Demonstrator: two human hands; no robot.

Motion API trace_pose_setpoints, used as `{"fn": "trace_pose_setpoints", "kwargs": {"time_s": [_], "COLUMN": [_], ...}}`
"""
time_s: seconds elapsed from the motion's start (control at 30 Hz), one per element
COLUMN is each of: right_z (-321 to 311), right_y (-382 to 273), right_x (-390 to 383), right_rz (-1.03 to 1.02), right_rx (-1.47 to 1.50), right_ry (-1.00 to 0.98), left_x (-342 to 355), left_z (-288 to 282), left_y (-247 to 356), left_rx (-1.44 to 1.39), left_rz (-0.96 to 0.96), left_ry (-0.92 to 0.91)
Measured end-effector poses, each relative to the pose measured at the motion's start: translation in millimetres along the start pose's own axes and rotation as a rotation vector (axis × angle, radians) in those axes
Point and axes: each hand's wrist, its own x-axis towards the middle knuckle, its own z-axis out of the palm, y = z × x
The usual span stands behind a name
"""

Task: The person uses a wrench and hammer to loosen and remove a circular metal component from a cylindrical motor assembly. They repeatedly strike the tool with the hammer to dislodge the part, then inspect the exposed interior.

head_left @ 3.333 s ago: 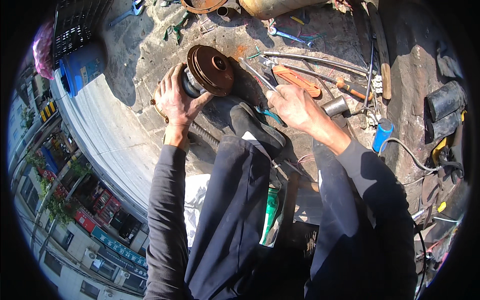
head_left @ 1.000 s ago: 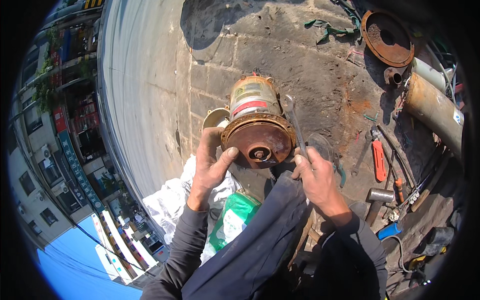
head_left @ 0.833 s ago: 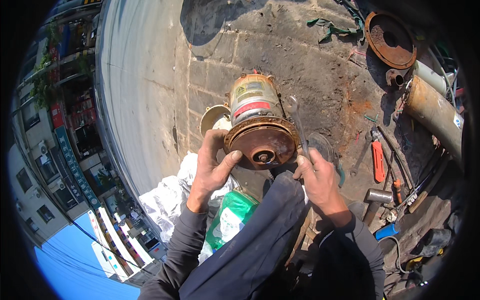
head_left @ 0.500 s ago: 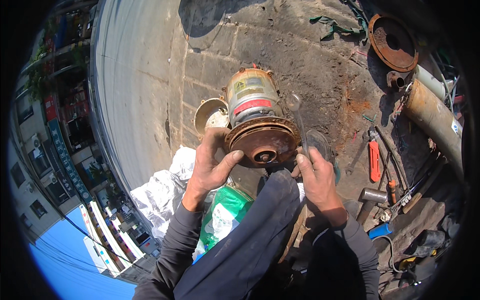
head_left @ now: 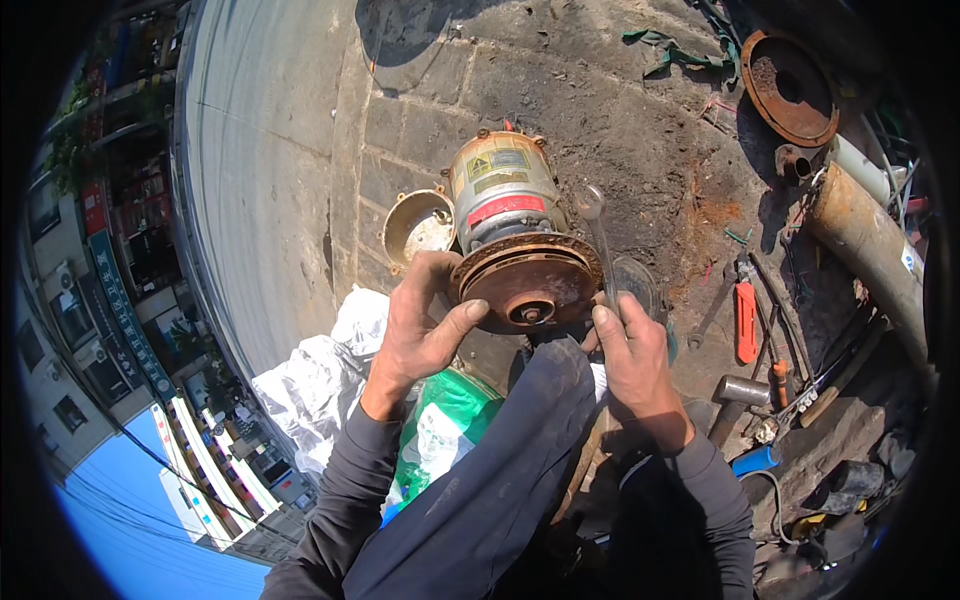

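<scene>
A pump motor (head_left: pixel 505 185) with a silver-grey body, yellow and red labels and rust lies on the ground in front of me. At its near end sits a rusty brown impeller (head_left: pixel 490 299), a hub bolt at its centre, facing me. My left hand (head_left: pixel 420 325) grips the impeller's left edge, thumb on its face and fingers behind the rim. At the right edge, my right hand (head_left: pixel 637 350) is closed round a metal wrench (head_left: pixel 602 240), whose open jaw points away from me, beside the motor. Part of the right hand's fingers is hidden under the impeller's edge.
A round metal cover (head_left: pixel 418 228) lies left of the motor. White sacking (head_left: pixel 325 375) and a green bag (head_left: pixel 455 405) are near my left arm. To the right lie a red-handled tool (head_left: pixel 746 322), a hammer (head_left: pixel 745 390), a large pipe (head_left: pixel 865 235) and a rusty flange (head_left: pixel 790 88).
Both hands keep their hold on the impeller and the wrench. The view has shifted very slightly; otherwise little differs.
</scene>
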Motion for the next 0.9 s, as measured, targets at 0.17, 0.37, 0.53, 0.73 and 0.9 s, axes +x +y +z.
{"fn": "trace_pose_setpoints", "kwargs": {"time_s": [0.17,0.37,0.53,0.73,0.9], "right_z": [-1.0,-3.6,-9.4,-18.2,-28.0], "right_y": [-2.4,-8.0,-13.6,-17.5,-21.2], "right_x": [1.8,5.8,10.0,14.2,13.6], "right_rz": [0.008,-0.009,-0.024,-0.039,-0.025], "right_rx": [0.032,0.056,0.096,0.164,0.154], "right_ry": [0.008,0.045,0.108,0.146,0.164], "left_x": [-0.3,8.4,23.7,43.6,53.9], "left_z": [2.2,8.4,19.7,26.6,37.2], "left_y": [-0.7,10.4,26.4,43.0,55.8], "left_rx": [-0.062,-0.121,-0.196,-0.133,-0.198], "left_rz": [-0.049,-0.062,-0.053,-0.047,-0.111], "left_ry": [0.027,0.066,0.081,0.07,0.022]}}
